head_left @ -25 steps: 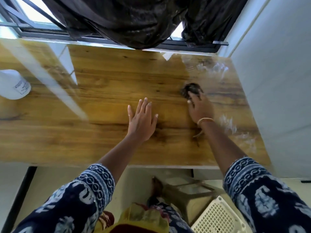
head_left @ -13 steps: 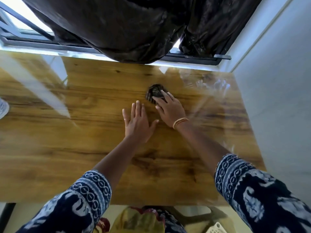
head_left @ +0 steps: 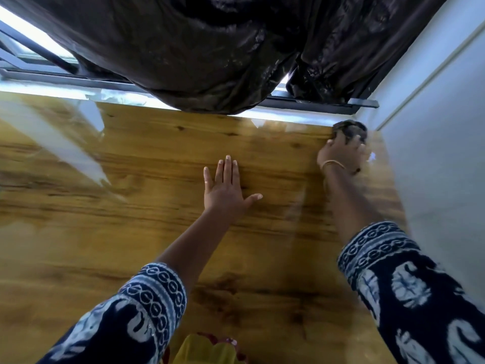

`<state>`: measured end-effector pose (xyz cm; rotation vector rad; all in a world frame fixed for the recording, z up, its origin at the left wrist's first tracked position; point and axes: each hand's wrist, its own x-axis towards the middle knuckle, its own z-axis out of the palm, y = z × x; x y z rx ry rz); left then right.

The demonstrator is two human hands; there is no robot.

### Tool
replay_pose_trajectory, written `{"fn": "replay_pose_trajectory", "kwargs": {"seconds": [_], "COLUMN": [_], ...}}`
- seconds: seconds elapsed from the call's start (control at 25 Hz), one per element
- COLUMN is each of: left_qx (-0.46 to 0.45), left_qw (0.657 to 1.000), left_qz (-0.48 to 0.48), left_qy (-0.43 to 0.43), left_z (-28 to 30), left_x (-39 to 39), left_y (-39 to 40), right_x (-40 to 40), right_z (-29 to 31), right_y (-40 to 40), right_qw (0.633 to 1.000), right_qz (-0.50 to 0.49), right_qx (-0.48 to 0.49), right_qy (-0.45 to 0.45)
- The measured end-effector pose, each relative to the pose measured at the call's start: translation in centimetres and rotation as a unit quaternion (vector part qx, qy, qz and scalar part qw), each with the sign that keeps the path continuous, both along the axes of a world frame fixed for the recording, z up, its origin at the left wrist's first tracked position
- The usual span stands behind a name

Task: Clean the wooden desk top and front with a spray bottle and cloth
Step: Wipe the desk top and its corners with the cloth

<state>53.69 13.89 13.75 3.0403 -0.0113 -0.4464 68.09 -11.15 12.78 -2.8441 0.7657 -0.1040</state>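
Your wooden desk top (head_left: pixel 118 232) runs glossy from the left edge under the window, and no spray bottle shows in view, so judge this a wiping step. Your left hand (head_left: pixel 225 190) lies flat near the middle, fingers straight and close together, thumb spread wide; press through it to steady your reach. At the far right back corner your right hand (head_left: pixel 341 153) bears down on the dark cloth (head_left: pixel 350 130), fingers curled over it, though blur hides the exact grip. Work the cloth tight against the wall (head_left: pixel 433 153), then draw it towards you in overlapping strokes.
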Motion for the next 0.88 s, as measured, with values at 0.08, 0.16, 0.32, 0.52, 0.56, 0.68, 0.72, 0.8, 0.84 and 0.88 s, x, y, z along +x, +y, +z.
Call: {"fn": "replay_pose_trajectory", "kwargs": {"seconds": [0.08,0.16,0.32,0.52,0.56,0.68,0.72,0.8,0.84,0.88], "left_qx": [0.023,0.046,0.071,0.060,0.059,0.046,0.043,0.039,0.038,0.038], "left_qw": [1.000,0.999,0.993,0.986,0.986,0.986,0.987,0.987,0.987,0.986], "left_qz": [-0.003,-0.001,0.009,0.019,0.019,0.025,0.026,0.028,0.031,0.036], "left_qy": [0.013,0.028,0.091,0.152,0.155,0.157,0.155,0.152,0.155,0.161], "left_z": [0.0,0.3,1.1,1.6,1.6,1.5,1.5,1.7,1.9,2.1], "left_x": [0.4,0.7,1.5,2.5,2.5,2.3,2.3,2.2,2.2,2.3], "left_y": [-0.2,-0.5,-0.9,-1.0,-1.0,-0.9,-1.0,-1.0,-1.0,-1.1], "right_x": [0.9,1.3,2.0,4.7,5.0,3.6,3.2,2.8,2.6,2.1], "right_z": [-0.1,-0.2,0.4,-0.4,-0.6,-0.5,-0.5,-0.6,-0.5,-0.5], "right_y": [5.9,12.9,18.1,5.4,1.9,-5.6,-6.2,-4.2,-2.2,0.2], "right_qw": [0.992,0.958,0.865,0.922,0.944,0.985,0.992,0.996,0.995,0.990], "right_qz": [0.122,0.285,0.502,0.375,0.317,0.160,0.113,0.062,0.077,0.121], "right_qx": [-0.001,0.009,0.005,0.009,0.002,0.000,-0.002,-0.013,-0.013,-0.014], "right_qy": [-0.025,-0.038,0.000,-0.092,-0.087,-0.058,-0.057,-0.059,-0.065,-0.074]}}
